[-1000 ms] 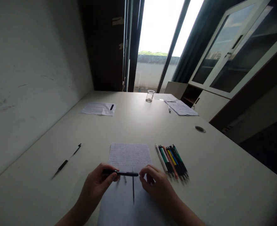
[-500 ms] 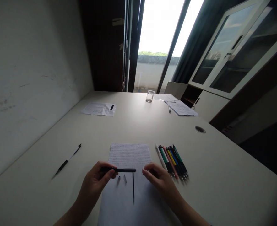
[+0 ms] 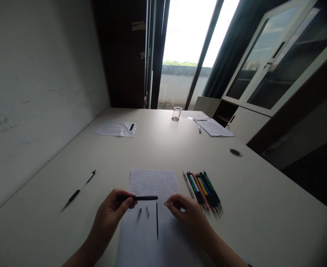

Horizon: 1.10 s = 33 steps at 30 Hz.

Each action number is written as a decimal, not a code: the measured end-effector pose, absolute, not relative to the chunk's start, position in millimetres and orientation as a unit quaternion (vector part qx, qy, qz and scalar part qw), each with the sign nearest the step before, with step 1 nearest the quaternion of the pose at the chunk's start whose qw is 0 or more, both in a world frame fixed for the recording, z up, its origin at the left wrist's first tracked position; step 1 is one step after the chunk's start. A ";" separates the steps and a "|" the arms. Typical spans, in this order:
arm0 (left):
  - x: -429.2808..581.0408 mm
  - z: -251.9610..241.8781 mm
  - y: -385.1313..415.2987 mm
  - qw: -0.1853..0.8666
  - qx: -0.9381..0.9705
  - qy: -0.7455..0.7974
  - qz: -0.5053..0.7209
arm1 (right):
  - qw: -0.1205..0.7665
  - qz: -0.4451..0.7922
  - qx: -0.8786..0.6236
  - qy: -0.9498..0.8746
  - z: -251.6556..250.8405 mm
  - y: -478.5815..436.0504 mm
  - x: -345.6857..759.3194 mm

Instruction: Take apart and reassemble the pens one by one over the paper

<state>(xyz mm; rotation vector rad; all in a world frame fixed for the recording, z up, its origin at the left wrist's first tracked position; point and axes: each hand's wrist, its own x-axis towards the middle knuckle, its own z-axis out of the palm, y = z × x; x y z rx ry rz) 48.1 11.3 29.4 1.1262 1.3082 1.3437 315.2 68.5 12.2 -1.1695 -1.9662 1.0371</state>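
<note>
Since a second ago the right hand [image 3: 186,214] has let go of the slim black plastic pen barrel [image 3: 141,198] and now sits just to its right, apart from it. The barrel has also risen a little. It hangs level above the near half of the handwritten white sheet of paper [image 3: 153,181], pinched at its left end by the fingers [image 3: 126,203] of the left hand [image 3: 111,217].

The right hand's thumb and forefinger are drawn close together; I cannot tell whether they hold anything.

On the sheet under the barrel lie two small dark pen parts [image 3: 140,210], where only one showed before, and one thin dark refill [image 3: 157,222] pointing near to far.

Right of the sheet is a row of about seven coloured pens [image 3: 204,191], unmoved. One black-and-white pen [image 3: 78,191] lies alone to the left on the pale counter [image 3: 263,193]. At the far end stand one clear glass [image 3: 177,113] and two lots of papers [image 3: 116,128].
</note>
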 end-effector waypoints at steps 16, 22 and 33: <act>45.9 23.1 13.6 0.465 0.453 0.529 0.547 | 0.240 0.196 -0.386 -0.869 6.3 68.3 311.7; 46.6 24.2 13.9 0.467 0.451 0.526 0.549 | 0.238 0.200 -0.387 -0.868 8.3 68.0 312.7; 50.5 28.6 15.4 0.459 0.441 0.542 0.549 | 0.239 0.199 -0.384 -0.869 6.5 67.7 310.6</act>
